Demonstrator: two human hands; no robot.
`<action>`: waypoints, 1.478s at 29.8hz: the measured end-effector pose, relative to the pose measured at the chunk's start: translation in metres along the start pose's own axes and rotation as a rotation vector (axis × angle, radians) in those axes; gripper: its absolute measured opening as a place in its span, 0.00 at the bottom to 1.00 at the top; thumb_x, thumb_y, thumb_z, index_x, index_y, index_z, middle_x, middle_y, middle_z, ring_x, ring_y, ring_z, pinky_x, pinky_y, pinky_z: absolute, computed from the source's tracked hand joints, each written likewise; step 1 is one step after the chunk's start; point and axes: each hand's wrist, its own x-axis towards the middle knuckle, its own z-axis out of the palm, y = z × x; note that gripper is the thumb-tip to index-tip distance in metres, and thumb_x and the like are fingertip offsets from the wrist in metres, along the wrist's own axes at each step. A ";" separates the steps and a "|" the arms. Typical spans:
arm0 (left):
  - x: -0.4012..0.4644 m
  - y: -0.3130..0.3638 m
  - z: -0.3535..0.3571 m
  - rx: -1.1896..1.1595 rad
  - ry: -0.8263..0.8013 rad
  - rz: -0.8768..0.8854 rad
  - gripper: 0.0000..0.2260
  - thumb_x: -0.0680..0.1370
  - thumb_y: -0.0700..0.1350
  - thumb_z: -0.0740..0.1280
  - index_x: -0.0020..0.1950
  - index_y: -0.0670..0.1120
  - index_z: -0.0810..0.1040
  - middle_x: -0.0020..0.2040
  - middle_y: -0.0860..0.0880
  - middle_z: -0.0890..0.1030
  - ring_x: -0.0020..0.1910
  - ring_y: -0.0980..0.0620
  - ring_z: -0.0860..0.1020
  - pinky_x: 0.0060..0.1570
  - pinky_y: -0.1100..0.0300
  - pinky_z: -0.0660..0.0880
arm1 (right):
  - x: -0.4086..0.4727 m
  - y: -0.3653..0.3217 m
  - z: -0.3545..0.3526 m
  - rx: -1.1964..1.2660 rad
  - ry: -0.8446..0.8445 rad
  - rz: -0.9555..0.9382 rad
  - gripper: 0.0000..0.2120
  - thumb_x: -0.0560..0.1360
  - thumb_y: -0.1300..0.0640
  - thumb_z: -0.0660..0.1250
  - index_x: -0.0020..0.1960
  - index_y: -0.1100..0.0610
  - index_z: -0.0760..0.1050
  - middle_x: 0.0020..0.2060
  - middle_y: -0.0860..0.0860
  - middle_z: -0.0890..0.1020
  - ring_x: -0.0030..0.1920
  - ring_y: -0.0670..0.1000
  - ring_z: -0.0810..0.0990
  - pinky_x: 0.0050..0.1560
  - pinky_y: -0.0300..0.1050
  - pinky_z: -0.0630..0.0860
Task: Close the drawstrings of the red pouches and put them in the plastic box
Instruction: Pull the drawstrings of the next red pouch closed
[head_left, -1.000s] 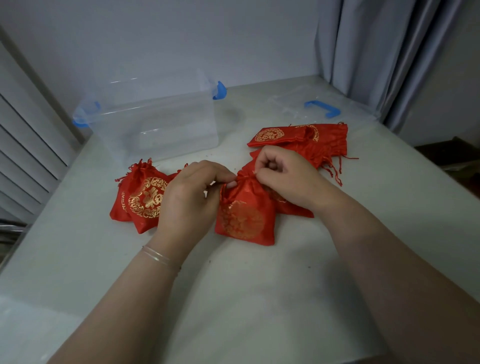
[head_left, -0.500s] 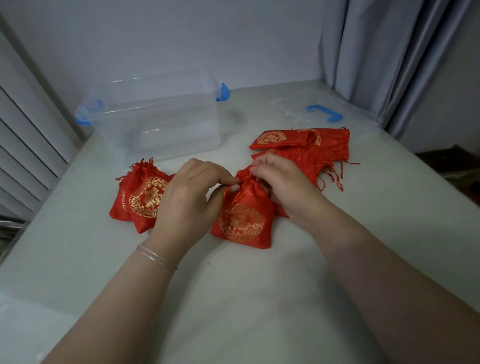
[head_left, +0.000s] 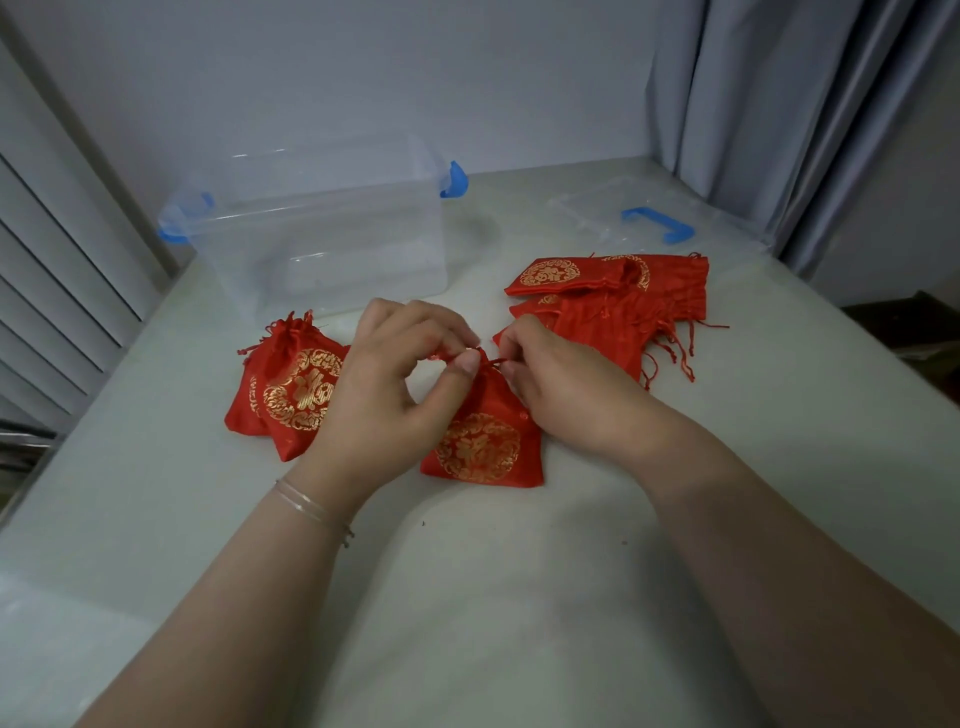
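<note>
Head view, left to right: cinched pouches (head_left: 291, 389) wait near the plastic box (head_left: 332, 234) while left hand (head_left: 384, 395) and right hand (head_left: 566, 395) pinch opposite drawstrings of a red pouch (head_left: 480, 441) on the tabletop (head_left: 519, 597), apparently tightening its mouth, unclosed pouches (head_left: 618, 306) beyond.

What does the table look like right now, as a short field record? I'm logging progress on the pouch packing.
task stage: drawstring being closed on one pouch
left hand: pinches the cord at the neck of the red satin pouch with gold print
right hand: pinches the cord on the other side
closed pouches: lying left of the hands, necks gathered
open pouches: piled flat to the right, necks not gathered
clear plastic box with blue latches: behind the hands, no pouch inside
clear lid with blue handle: off, far right
</note>
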 end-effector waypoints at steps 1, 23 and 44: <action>-0.001 0.005 0.000 -0.109 -0.026 -0.047 0.07 0.76 0.48 0.64 0.41 0.50 0.78 0.45 0.57 0.80 0.51 0.50 0.74 0.54 0.64 0.67 | -0.001 -0.001 0.000 -0.005 -0.012 -0.010 0.06 0.80 0.54 0.56 0.56 0.55 0.66 0.43 0.48 0.75 0.43 0.56 0.77 0.42 0.53 0.74; 0.004 0.010 -0.005 0.033 -0.200 -0.450 0.04 0.70 0.46 0.75 0.38 0.51 0.81 0.29 0.60 0.74 0.32 0.71 0.71 0.31 0.76 0.65 | 0.000 -0.017 0.012 -0.024 0.231 -0.355 0.02 0.76 0.59 0.63 0.45 0.56 0.73 0.46 0.50 0.75 0.37 0.52 0.77 0.31 0.54 0.74; 0.006 0.000 -0.014 -0.518 0.004 -0.731 0.06 0.70 0.40 0.74 0.47 0.44 0.85 0.43 0.48 0.85 0.45 0.54 0.83 0.44 0.68 0.78 | -0.004 -0.014 0.001 0.345 0.116 -0.087 0.11 0.79 0.50 0.60 0.39 0.50 0.68 0.30 0.46 0.72 0.32 0.47 0.71 0.35 0.52 0.70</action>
